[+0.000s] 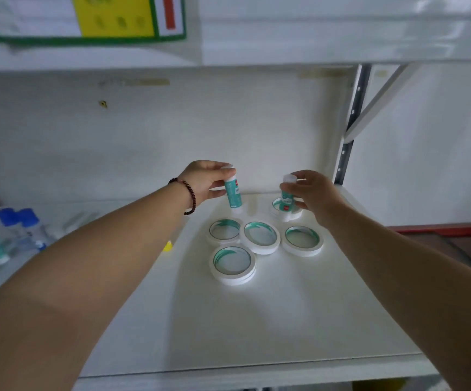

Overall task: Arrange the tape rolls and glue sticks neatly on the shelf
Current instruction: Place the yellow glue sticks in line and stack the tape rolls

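Two bare forearms reach in from the bottom corners over a white shelf, the left one wearing a dark beaded bracelet at the wrist. The left hand pinches a teal-and-white glue stick near its white cap, holding it almost upright, a little tilted, with its base just above or at the shelf surface; which, cannot be told. The right hand grasps a second glue stick by its cap end, fingers curled around it, directly over a tape roll at the back that it partly hides. In front of the hands four more white tape rolls lie flat: three in a row, the left roll, the middle roll and the right roll, close together, and a nearer roll just before the first two. The shelf board is plain white with a pale front edge, backed by a white wall. A grey perforated upright and a white diagonal brace stand at the right. A green-bordered notice hangs above. To the left, blurred blue-capped bottles stand on a lower surface.
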